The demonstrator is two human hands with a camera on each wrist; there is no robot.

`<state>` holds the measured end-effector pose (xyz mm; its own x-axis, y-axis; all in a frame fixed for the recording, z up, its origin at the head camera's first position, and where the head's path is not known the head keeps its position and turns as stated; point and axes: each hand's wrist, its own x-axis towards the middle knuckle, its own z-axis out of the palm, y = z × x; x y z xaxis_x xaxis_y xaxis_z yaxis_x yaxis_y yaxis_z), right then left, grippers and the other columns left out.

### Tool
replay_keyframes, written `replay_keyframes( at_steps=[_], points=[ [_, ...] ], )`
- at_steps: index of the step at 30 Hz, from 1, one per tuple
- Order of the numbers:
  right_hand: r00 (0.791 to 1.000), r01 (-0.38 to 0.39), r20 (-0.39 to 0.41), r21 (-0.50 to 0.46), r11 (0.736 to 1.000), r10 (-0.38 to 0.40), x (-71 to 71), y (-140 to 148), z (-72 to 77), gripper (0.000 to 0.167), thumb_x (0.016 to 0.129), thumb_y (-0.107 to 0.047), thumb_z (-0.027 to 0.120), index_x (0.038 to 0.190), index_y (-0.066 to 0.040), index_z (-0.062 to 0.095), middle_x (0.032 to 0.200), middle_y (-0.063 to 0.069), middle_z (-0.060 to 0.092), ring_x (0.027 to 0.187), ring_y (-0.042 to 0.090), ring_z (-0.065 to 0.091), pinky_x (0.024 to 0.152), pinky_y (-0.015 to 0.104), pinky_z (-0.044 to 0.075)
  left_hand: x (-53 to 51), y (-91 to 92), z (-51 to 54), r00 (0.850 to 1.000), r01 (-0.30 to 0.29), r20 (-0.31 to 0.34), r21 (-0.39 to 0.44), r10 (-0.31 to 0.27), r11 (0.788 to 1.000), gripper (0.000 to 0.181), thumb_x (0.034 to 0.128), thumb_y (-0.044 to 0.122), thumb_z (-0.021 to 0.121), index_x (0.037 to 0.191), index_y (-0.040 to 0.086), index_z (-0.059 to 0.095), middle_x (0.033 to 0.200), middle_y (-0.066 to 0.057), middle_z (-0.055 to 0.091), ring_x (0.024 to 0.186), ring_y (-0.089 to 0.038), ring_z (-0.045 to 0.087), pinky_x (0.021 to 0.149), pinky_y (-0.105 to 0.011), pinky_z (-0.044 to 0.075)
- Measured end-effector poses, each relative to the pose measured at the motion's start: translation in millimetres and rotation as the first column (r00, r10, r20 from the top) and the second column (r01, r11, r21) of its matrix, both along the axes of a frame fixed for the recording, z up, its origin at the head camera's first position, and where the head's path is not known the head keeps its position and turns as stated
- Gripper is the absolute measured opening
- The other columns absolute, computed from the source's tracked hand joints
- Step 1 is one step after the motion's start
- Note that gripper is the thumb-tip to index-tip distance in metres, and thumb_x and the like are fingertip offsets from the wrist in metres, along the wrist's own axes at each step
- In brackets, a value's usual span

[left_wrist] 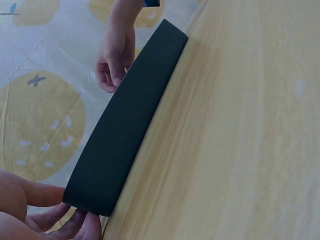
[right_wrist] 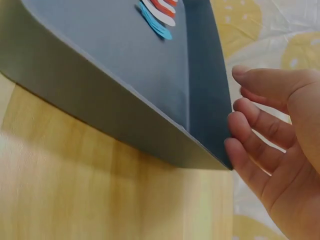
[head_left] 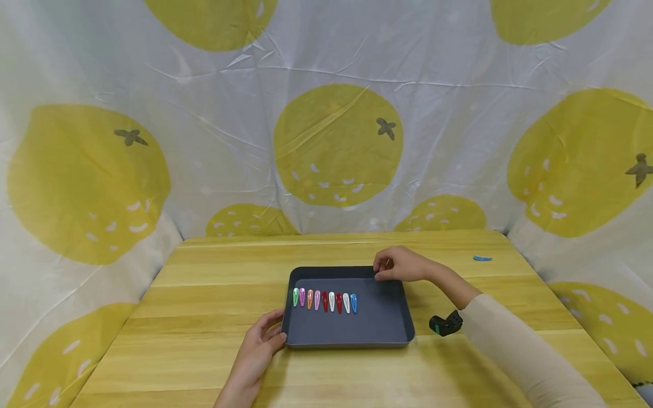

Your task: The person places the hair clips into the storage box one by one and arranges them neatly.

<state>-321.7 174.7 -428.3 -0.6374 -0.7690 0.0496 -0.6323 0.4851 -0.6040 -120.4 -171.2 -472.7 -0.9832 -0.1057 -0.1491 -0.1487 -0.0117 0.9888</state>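
Observation:
A dark grey rectangular tray (head_left: 352, 331) sits on the wooden table. In its left half lies a row of several snap hair clips, from a green hair clip (head_left: 296, 297) through pink, orange, red and white to a blue hair clip (head_left: 355, 304). My left hand (head_left: 258, 345) holds the tray at its front left corner, thumb at the rim and fingers along the side. At the far right part of the rim, my right hand (head_left: 403, 264) has loosely bent fingers touching the outer wall; its thumb stands apart from the wall in the right wrist view.
Farther right on the table lies another blue hair clip (head_left: 482, 258). A small black angled object (head_left: 446, 323) is on the table beneath the right forearm. A white curtain (head_left: 326, 56) with yellow fruit prints hangs behind and along both sides of the table (head_left: 204, 317).

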Motion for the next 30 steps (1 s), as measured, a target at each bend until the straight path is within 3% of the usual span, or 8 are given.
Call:
replay_keyframes(
  at_steps=[9, 18, 24, 30],
  points=[
    [0.998, 0.059, 0.014, -0.008, 0.998, -0.059, -5.7, 21.3, 6.0, 0.013, 0.097, -0.018, 0.074, 0.104, -0.008, 0.072, 0.092, -0.005, 0.069, 0.085, 0.015, 0.067, 0.074, 0.036, 0.057, 0.0, -1.0, 0.6, 1.000, -0.005, -0.001, -0.001, 0.005, 1.000, 0.052, 0.0954, -0.012, 0.054, 0.147, -0.008, 0.046, 0.148, -0.028, 0.046, 0.131, -0.041, 0.049, 0.097, -0.034, 0.051],
    [0.980, 0.195, 0.030, -0.017, 0.981, -0.195, -17.4, 60.1, 2.4, 0.020, 0.099, -0.020, 0.072, 0.108, -0.003, 0.070, 0.096, 0.000, 0.067, 0.090, 0.020, 0.066, 0.077, 0.039, 0.056, -0.9, -1.6, -2.7, 1.000, 0.001, 0.006, 0.010, -0.001, 1.000, 0.055, 0.0942, -0.013, 0.054, 0.148, -0.008, 0.044, 0.149, -0.028, 0.045, 0.131, -0.040, 0.049, 0.096, -0.035, 0.051],
    [0.956, 0.294, 0.023, -0.009, 0.956, -0.293, -22.7, 90.3, 3.0, 0.014, 0.100, -0.017, 0.071, 0.106, -0.005, 0.069, 0.095, 0.003, 0.066, 0.089, 0.030, 0.065, 0.074, 0.040, 0.053, -0.4, 0.1, -3.8, 1.000, -0.005, 0.003, -0.003, 0.005, 1.000, 0.057, 0.0924, -0.013, 0.055, 0.148, -0.008, 0.044, 0.148, -0.028, 0.046, 0.131, -0.040, 0.049, 0.097, -0.036, 0.050],
    [0.916, 0.402, 0.005, 0.001, 0.916, -0.402, -27.3, 123.1, 1.3, 0.018, 0.101, -0.019, 0.070, 0.110, -0.003, 0.068, 0.098, 0.004, 0.066, 0.094, 0.033, 0.065, 0.076, 0.042, 0.053, -1.6, 1.7, -1.6, 1.000, -0.015, 0.013, -0.002, 0.015, 1.000, 0.062, 0.0905, -0.011, 0.062, 0.149, -0.008, 0.043, 0.150, -0.028, 0.044, 0.136, -0.045, 0.046, 0.104, -0.041, 0.048]
  ],
)
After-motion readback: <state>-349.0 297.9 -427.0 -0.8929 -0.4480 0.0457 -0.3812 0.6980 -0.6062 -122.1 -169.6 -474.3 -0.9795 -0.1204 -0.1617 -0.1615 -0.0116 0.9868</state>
